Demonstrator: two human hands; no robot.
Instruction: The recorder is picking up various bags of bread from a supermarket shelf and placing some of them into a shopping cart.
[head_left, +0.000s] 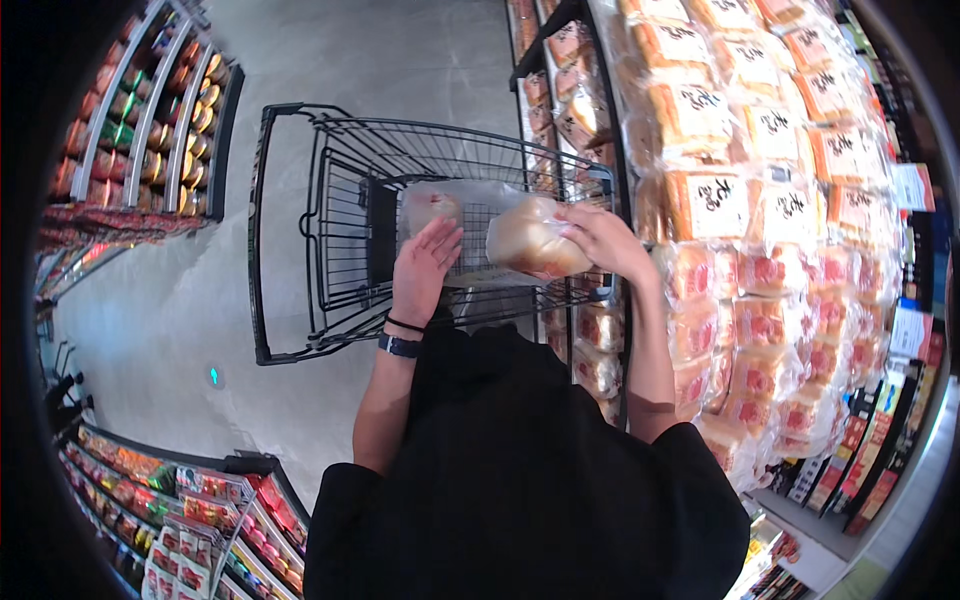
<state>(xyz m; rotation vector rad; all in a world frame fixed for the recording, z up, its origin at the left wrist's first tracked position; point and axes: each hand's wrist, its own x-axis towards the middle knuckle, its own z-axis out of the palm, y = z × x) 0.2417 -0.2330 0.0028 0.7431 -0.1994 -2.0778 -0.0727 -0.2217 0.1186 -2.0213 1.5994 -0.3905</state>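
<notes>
My right hand (606, 238) grips one end of a packaged bread loaf (536, 240), held above the shopping cart (343, 247) near its right end. The loaf is pale on top and browned along the side. My left hand (429, 264), with a dark watch and a black band at the wrist, is held with fingers apart over the cart's left part and holds nothing. Just beyond its fingertips, another wrapped loaf (441, 208) sits in the cart, within or under a translucent plastic bag (480, 193). Part of the wire basket floor shows between the two loaves.
A large display of packaged sliced bread (694, 199) rises close on the right, with red-marked loaves (757, 322) nearer me. Shelves of jars and packets (150, 127) stand at the far left. Another stocked shelf (187, 517) is at lower left, across the grey floor (172, 352).
</notes>
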